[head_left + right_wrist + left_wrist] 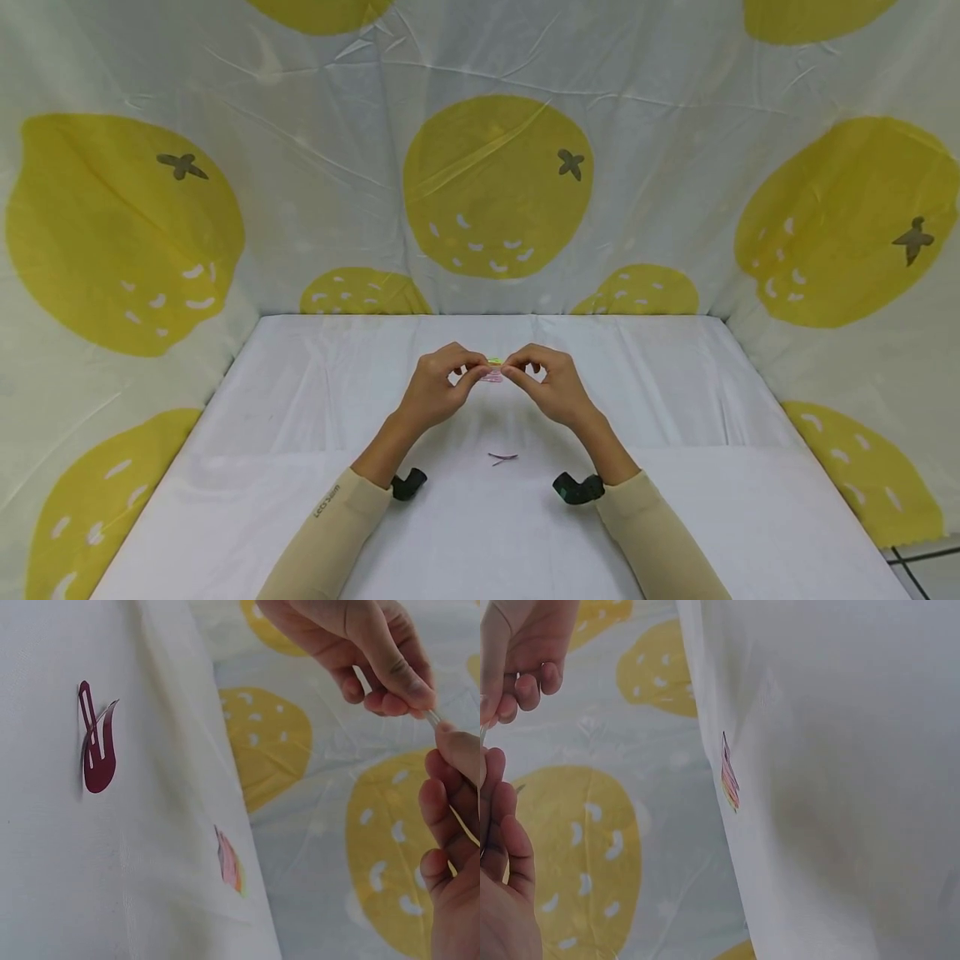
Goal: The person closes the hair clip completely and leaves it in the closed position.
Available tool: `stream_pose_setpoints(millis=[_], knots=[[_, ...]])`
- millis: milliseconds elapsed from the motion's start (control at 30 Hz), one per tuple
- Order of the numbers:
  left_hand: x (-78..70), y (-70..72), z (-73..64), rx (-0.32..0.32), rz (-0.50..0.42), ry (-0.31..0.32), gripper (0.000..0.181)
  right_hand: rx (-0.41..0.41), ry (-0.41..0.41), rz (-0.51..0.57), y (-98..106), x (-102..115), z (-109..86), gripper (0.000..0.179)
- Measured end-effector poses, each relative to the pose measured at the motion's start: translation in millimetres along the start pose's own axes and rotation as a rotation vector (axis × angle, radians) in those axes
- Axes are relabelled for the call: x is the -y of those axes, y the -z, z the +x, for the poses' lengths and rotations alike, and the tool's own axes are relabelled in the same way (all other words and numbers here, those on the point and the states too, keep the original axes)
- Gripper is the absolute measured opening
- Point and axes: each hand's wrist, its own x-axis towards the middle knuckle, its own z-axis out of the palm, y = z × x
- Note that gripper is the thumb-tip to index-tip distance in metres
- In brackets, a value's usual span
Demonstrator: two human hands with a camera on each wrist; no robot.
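Both hands are raised above the far part of the table, fingertips almost meeting. Thumb and index finger of the left hand (438, 385) pinch one end of a thin pale strip (433, 718); the right hand (553, 385) pinches its other end. Fingertips hide most of the strip, so I cannot tell its kind. On the cloth beyond, a row of coloured hair clips (730, 776) in pink, yellow and orange lies close to the far edge. A dark red snap hair clip (101, 769) lies nearer, between the forearms, its prongs sprung apart.
A white cloth covers the table (247, 517). Hanging fabric with yellow lemons (498, 187) encloses the back and both sides. Black wrist cameras (579, 488) sit on the inner side of each wrist, below the sleeve cuffs. Tiled floor (926, 571) shows at the lower right.
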Motion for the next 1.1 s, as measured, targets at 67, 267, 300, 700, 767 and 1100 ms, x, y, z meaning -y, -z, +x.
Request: stream_pose_setpoints(millis=[67,267,300,700,767,1100], knots=[[0.4,0.8,0.4,-0.002,0.004,-0.008,0.012,-0.008,0.003,-0.004,0,-1,0.1,0.006],[2.8,0.8,0.3,0.013,0.011,-0.01,0.009,-0.031,-0.02,-0.006,-1,-5,-2.3,0.004],[3.5,0.5,0.2,0.02,0.013,-0.006,0.009,-0.034,-0.025,-0.008,0,-5,-2.8,0.005],[13.6,-1.3,-6.1,0.11,0.047,0.077,0.012,-0.008,-0.067,-0.053,-5,-18,-6.5,0.006],[15.8,-2.1,-7.4,0.125,0.053,0.088,0.013,-0.005,-0.076,-0.06,-7,-20,-6.7,0.006],[25.7,-4.5,-10.2,0.214,0.061,0.215,0.013,-0.001,-0.143,-0.09,-17,-34,-9.3,0.008]])
